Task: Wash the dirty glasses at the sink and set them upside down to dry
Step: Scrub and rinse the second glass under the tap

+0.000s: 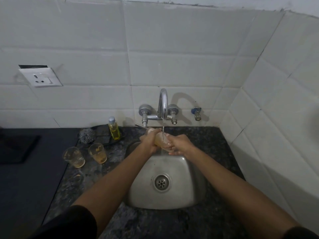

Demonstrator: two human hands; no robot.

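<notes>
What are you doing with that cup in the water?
A person is washing a glass under the running tap over the sink. The left hand grips it and the right hand rubs it. Two dirty glasses wait upright on the counter to the left, near the soap bottle.

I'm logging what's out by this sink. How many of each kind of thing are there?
Glasses: 3, one held under the tap, two dirty on the counter
Soap bottle: 1
Steel scrubber: 1
Total: 5
</notes>
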